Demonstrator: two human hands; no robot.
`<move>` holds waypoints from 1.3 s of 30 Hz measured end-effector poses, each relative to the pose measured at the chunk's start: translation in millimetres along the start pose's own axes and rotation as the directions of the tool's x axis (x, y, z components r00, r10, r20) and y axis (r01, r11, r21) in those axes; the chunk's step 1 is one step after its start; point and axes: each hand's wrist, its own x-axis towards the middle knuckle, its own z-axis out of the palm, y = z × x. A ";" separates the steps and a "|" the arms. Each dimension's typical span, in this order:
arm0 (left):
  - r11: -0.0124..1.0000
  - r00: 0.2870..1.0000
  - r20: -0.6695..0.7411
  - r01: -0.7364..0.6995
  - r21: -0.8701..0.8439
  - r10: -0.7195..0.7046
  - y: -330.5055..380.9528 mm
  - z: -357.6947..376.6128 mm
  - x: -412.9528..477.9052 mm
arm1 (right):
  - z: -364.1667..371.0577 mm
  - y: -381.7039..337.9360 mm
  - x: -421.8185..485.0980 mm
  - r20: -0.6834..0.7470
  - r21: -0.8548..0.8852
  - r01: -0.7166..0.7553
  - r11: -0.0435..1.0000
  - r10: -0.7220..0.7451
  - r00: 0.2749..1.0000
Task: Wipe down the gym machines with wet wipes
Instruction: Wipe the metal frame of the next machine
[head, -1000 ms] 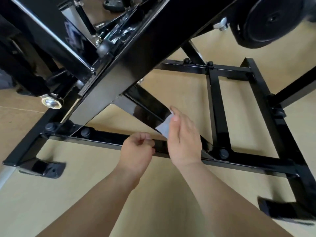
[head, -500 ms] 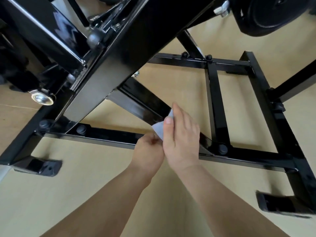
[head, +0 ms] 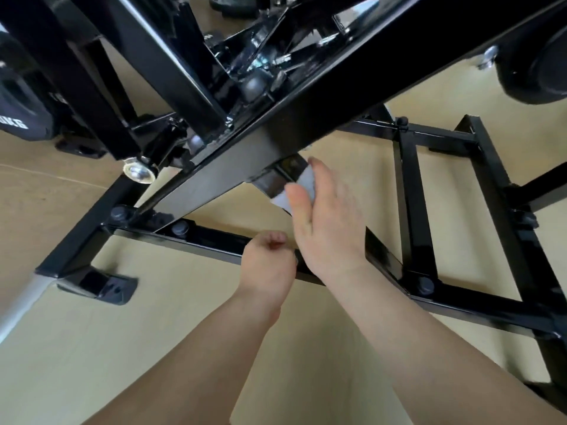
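A black steel gym machine frame (head: 214, 182) fills the head view, with a wide slanted beam crossing from lower left to upper right. Under it runs a narrower diagonal bar (head: 276, 176). My right hand (head: 328, 222) presses a white wet wipe (head: 302, 187) against that bar, thumb on the near side and fingers over the top. My left hand (head: 270, 265) is curled into a loose fist just below, in front of the low cross bar (head: 208, 243). It holds nothing that I can see.
The frame's base rails (head: 411, 194) lie on a pale wooden floor (head: 153, 332). A rubber foot (head: 98, 286) sits at the lower left. A black weight plate (head: 543, 65) hangs at the upper right; another (head: 21, 96) is at the far left.
My right hand has slid the wipe up the diagonal bar toward the wide beam. My left hand moved from beside the wipe down to the low cross bar.
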 end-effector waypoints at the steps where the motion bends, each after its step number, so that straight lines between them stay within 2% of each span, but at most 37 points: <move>1: 1.000 1.000 -0.017 0.003 -0.012 -0.003 -0.5 -2.5 1.7 | 0.6 -11.9 8.4 -0.018 -0.006 0.043 0.999 -0.043 0.999; 3: 1.000 0.999 -0.042 0.005 -0.024 -0.007 -1.6 -7.1 3.4 | 0.3 -18.5 14.9 -0.019 -0.035 0.122 0.992 -0.123 0.992; 5: 0.998 0.999 -0.046 0.009 -0.055 -0.012 -2.6 -6.9 2.9 | -3.0 -3.6 9.0 0.031 -0.059 0.139 0.989 -0.137 0.990; 10: 0.998 0.999 -0.050 -0.004 -0.057 0.001 -3.1 1.1 -4.3 | -16.3 61.7 -29.4 0.171 -0.056 -0.068 0.996 0.076 0.982; 14: 1.000 1.000 -0.019 -0.023 -0.008 0.023 -5.2 6.3 -12.2 | -23.3 116.2 -59.3 0.220 -0.140 -0.137 0.981 0.166 0.961; 18: 0.996 0.998 0.032 -0.048 0.077 0.046 -7.3 11.3 -22.5 | -21.3 102.9 -62.2 0.174 -0.088 -0.181 0.979 0.194 0.965; 21: 0.993 0.995 0.070 -0.080 0.090 0.073 -8.7 13.3 -23.0 | -11.2 47.7 -39.8 0.096 -0.008 -0.049 0.999 0.049 0.994; 24: 0.999 0.998 0.056 -0.041 0.013 0.040 -5.1 16.5 -21.1 | -3.3 23.9 -26.4 -0.002 -0.004 0.029 1.000 -0.029 1.000; 26: 1.000 1.000 0.028 -0.005 0.000 0.005 -6.3 19.2 -18.9 | -6.3 40.0 -28.0 0.035 -0.017 0.041 0.999 -0.040 0.999; 30: 0.997 1.000 0.000 0.007 0.074 -0.007 -13.4 22.4 -12.9 | -16.6 107.4 -51.7 0.184 -0.102 -0.017 0.995 0.035 0.982; 34: 0.994 0.999 0.032 -0.002 0.111 -0.002 -18.8 25.6 -12.5 | -19.5 158.3 -88.4 0.196 -0.247 -0.139 0.959 0.190 0.962; 37: 0.988 0.997 0.083 -0.018 0.156 0.005 -21.5 32.6 -16.2 | -13.8 159.9 -97.4 0.167 -0.127 -0.240 0.962 0.259 0.951; 39: 0.987 0.995 0.100 -0.018 0.161 0.002 -21.3 38.4 -17.0 | -5.8 145.3 -95.0 0.100 -0.068 -0.158 0.985 0.164 0.981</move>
